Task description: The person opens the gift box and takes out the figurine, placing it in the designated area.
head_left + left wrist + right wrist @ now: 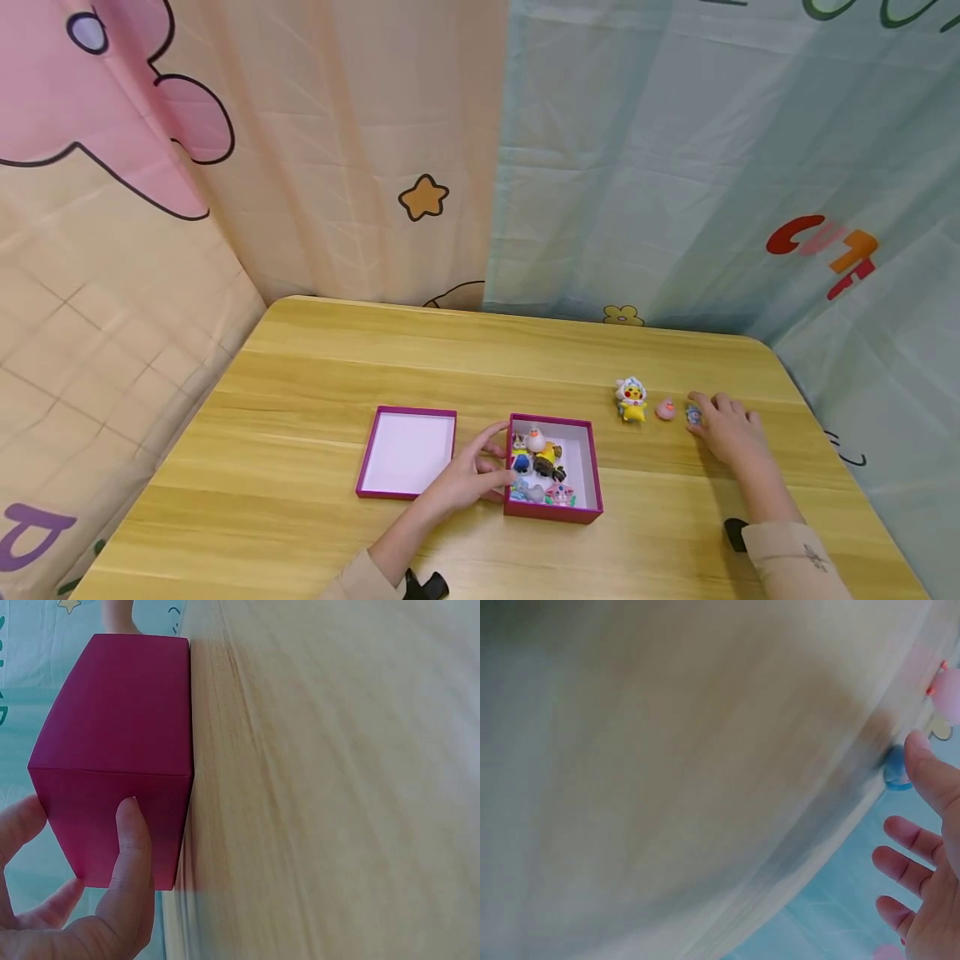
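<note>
left hand spread, touches one box — right hand at one figurine, grip unclear — one duck beside

A person's left hand held the left side of an open, square, magenta box with a white interior, in which several small colourful figurines lay; its shallow, white-lined magenta lid lay to the left; the right hand had a tiny blue figurine between thumb and forefinger; just beside it sat a small pink duck, then a yellow, white-hooded figurine.
</note>
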Demonstrator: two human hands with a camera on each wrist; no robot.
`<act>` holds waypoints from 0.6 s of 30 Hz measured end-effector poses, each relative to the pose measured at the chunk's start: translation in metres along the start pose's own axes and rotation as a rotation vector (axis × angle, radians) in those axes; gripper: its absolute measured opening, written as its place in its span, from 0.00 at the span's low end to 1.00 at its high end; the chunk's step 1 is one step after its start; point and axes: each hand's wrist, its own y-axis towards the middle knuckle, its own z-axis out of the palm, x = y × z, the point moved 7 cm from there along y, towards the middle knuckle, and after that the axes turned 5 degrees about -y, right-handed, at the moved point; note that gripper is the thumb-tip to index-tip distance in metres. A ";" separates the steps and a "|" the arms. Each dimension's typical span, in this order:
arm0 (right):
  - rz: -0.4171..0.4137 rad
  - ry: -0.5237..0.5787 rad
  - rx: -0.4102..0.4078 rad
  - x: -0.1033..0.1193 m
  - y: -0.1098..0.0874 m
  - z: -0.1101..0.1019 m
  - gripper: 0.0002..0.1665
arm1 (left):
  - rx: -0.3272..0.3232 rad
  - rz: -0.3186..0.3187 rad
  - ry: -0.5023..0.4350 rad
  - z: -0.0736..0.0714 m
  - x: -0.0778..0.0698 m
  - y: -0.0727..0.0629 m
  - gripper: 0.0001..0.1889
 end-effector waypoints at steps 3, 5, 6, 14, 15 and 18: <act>-0.009 0.005 -0.030 0.005 0.002 -0.006 0.30 | -0.002 0.003 0.009 -0.001 0.001 0.000 0.37; -0.014 0.015 -0.065 0.008 0.002 -0.013 0.30 | -0.001 0.001 0.013 -0.001 0.001 0.001 0.37; -0.019 0.020 -0.089 0.010 0.003 -0.017 0.30 | -0.001 0.000 0.014 -0.001 0.002 0.001 0.37; -0.039 0.028 -0.215 0.038 0.003 -0.053 0.31 | 0.003 0.002 0.004 -0.001 0.002 0.001 0.37; -0.043 0.030 -0.226 0.043 0.003 -0.057 0.31 | 0.004 0.002 0.004 -0.001 0.002 0.001 0.37; -0.063 0.037 -0.266 0.059 0.003 -0.067 0.31 | 0.007 0.004 -0.001 0.000 0.000 0.001 0.37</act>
